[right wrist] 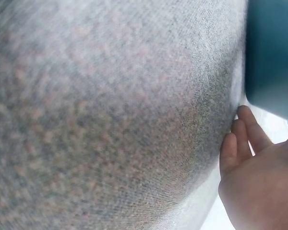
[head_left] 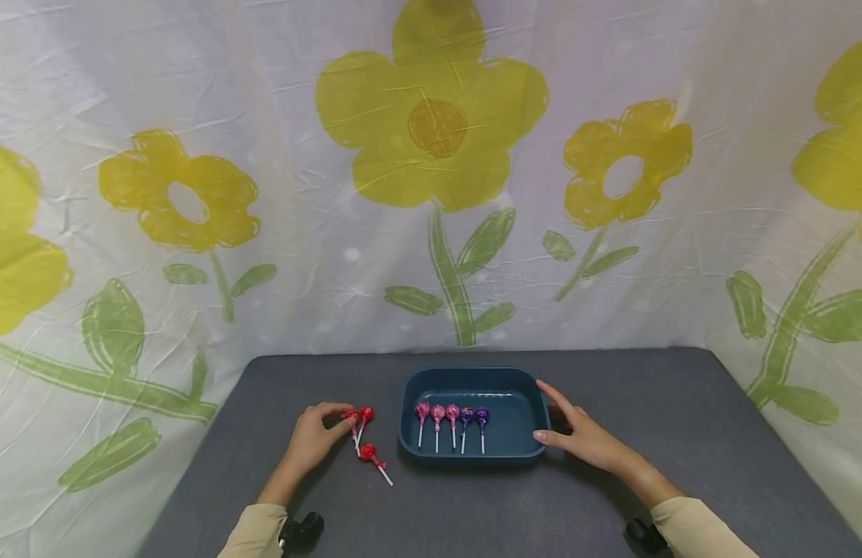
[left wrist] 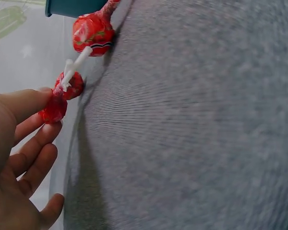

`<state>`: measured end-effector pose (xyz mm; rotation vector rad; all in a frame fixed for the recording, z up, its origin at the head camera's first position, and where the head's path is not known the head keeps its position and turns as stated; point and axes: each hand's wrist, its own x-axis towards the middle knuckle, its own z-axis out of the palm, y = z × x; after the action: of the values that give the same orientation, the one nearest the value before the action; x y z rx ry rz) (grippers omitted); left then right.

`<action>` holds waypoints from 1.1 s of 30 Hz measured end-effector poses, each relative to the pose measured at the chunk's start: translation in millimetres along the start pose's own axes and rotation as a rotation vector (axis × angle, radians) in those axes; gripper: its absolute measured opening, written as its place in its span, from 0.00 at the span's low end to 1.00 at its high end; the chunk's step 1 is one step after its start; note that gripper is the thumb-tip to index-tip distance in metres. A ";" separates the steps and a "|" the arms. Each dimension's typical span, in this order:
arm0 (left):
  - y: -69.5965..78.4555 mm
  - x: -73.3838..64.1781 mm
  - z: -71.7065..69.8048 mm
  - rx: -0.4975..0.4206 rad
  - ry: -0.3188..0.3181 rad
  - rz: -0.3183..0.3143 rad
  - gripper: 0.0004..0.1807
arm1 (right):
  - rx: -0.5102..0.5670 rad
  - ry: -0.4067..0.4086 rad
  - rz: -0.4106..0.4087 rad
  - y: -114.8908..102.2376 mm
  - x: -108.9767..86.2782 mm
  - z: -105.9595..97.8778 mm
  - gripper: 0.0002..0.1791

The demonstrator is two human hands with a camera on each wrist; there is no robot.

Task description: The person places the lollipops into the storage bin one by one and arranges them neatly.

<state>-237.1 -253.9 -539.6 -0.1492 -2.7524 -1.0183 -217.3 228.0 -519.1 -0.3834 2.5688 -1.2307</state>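
My left hand (head_left: pixel 314 436) pinches a red-wrapped lollipop (left wrist: pixel 54 108) by its head between thumb and fingers, its white stick pointing away from the palm. Right beside it is a second red lollipop (head_left: pixel 367 413), and a third red lollipop (head_left: pixel 368 451) lies nearer me on the table. A dark blue tray (head_left: pixel 515 459) stands to their right. Inside, in a row, lie three pink lollipops (head_left: pixel 438 412) and two purple lollipops (head_left: pixel 482 415), sticks toward me. My right hand (head_left: pixel 587 439) spans the tray's right end, thumb and forefinger extended and touching its rim.
The table (head_left: pixel 473 511) has a dark grey cloth top with rounded far corners. Behind and at both sides hangs a pale curtain (head_left: pixel 298 294) printed with yellow flowers. Dark wrist devices (head_left: pixel 301 532) sit at both sleeve cuffs.
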 end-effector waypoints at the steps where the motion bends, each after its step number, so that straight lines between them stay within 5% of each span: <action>1: -0.8 0.4 -0.6 -0.007 0.004 0.005 0.14 | -0.002 0.001 0.001 -0.2 0.1 0.0 0.48; 9: -0.9 0.4 -7.5 -0.034 0.011 0.006 0.14 | -0.010 0.007 0.002 -0.2 -0.7 0.2 0.47; 33: 41.3 12.9 -29.2 -0.139 -0.013 0.091 0.16 | -0.006 0.005 0.007 -2.0 -0.7 -0.4 0.47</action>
<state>-238.4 -241.4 -489.0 -0.2997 -2.6585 -1.1868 -216.5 227.3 -517.1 -0.3723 2.5765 -1.2233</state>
